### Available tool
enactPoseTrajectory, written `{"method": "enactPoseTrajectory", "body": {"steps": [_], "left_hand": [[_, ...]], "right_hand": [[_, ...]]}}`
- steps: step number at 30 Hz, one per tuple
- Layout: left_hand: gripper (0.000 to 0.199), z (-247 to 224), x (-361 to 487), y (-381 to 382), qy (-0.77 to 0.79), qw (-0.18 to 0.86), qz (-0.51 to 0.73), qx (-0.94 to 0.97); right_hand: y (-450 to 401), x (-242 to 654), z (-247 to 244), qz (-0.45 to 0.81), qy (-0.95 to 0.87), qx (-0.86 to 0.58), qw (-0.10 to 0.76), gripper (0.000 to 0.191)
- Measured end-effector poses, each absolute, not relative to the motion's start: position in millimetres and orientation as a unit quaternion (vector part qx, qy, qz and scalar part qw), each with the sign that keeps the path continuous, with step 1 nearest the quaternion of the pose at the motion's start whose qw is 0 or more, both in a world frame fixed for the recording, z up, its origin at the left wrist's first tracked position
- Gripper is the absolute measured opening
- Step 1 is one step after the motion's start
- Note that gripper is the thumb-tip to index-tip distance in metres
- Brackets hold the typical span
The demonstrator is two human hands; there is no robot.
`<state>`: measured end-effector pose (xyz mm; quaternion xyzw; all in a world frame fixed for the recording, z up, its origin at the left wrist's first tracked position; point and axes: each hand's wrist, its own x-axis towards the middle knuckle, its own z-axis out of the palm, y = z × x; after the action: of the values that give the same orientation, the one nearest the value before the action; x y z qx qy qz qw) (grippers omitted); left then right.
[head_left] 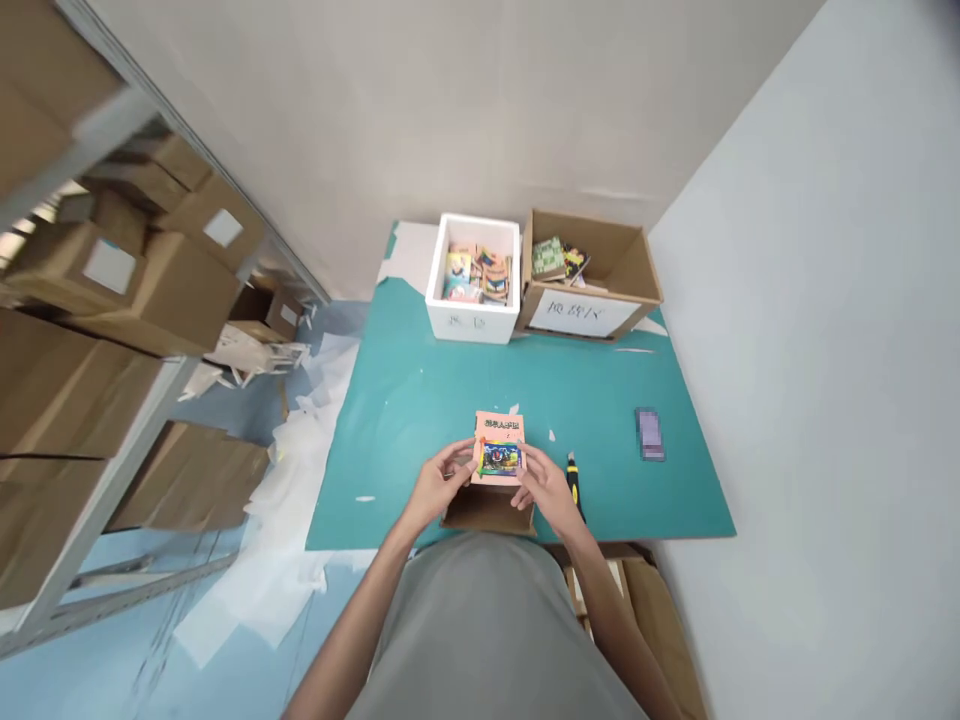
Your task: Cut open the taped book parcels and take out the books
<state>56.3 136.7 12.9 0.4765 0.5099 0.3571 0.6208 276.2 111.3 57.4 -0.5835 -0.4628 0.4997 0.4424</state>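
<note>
A small pink booklet (499,430) with a colourful picture on its cover is held between my two hands near the front of the table. My left hand (442,482) grips its left edge, thumb on the front. On the opposite edge, my right hand (546,486) has its thumb and fingers closed on the booklet. Just below it, close to my body, lies a brown cardboard box (487,508), partly hidden by the booklet and hands. A black and yellow utility knife (573,482) rests beside my right hand.
At the back of the green tabletop (420,400) stand a white box (471,325) of booklets and a labelled cardboard carton (652,275) with several booklets. A phone (650,434) lies right. Shelves of cartons (169,290) flank the left; white sheets (262,550) cover some floor.
</note>
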Motion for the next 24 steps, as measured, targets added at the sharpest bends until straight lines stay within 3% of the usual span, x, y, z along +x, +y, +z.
{"method": "enactPoseTrajectory", "body": {"steps": [3,7,11,14,19,24], "left_hand": [[0.059,44,57,189,0.507,0.571,0.404,0.504],[0.072,119,59,264,0.466,0.458,0.530,0.541],[0.065,154,51,285,0.426,0.377,0.609,0.552],[0.058,109,31,257,0.466,0.409,0.578,0.531],[0.048,-39,5,166,0.639,0.553,0.402,0.353],[0.055,-121,18,89,0.686,0.624,0.265,0.264]], "right_hand": [[164,271,78,0.508,-0.469,-0.541,0.479,0.061],[234,266,120,0.528,-0.433,-0.469,0.560,0.095],[250,272,129,0.481,-0.469,-0.458,0.582,0.080],[214,297,85,0.433,-0.447,-0.525,0.580,0.068],[106,355,-36,0.361,-0.288,-0.705,0.538,0.057],[22,359,-113,0.507,-0.231,-0.726,0.403,0.036]]}}
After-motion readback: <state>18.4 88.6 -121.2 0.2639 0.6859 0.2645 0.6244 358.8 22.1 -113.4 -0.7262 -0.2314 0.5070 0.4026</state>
